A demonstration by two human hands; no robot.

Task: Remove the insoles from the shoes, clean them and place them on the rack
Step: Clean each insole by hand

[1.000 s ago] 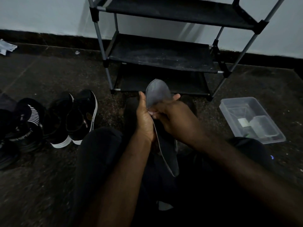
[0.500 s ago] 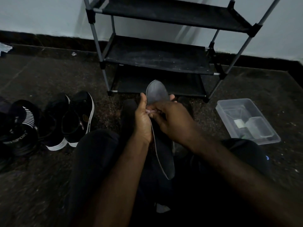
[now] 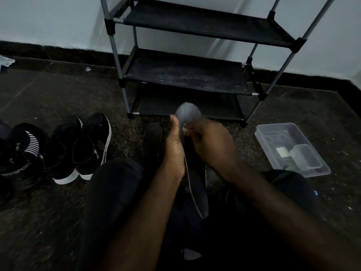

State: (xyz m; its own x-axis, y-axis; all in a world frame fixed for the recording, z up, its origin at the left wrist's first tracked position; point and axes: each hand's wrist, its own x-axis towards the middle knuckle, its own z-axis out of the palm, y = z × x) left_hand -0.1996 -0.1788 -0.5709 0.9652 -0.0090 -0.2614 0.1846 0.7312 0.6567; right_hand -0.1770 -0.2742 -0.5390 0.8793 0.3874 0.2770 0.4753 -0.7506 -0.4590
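Cleaning looks to be the step in hand: the insole [image 3: 196,184] is out of its shoe and stands nearly upright over the person's lap, toe end up, in front of the lowest shelf of the rack [image 3: 185,75]. The left hand [image 3: 174,151] grips it along its left edge, thumb straight up beside the toe end, its other fingers hidden behind the insole. The right hand [image 3: 211,145] has its fingers curled in against the insole's upper face, pinching at it. A pale patch shows at the fingertips, but the light is too dim to tell whether that is a cloth or wipe. To do this well, the left hand should brace the thin, bendable insole from behind so it does not fold under the rubbing. The right hand should work from toe to heel in overlapping strokes, then the other face. The clear plastic container [image 3: 275,125] sits on the floor near the right, close enough to reach if fresh material is wanted. No shelf in view carries an insole yet, and black shoes with white soles [image 3: 78,147] stand on the floor at left, so much of the task likely remains.
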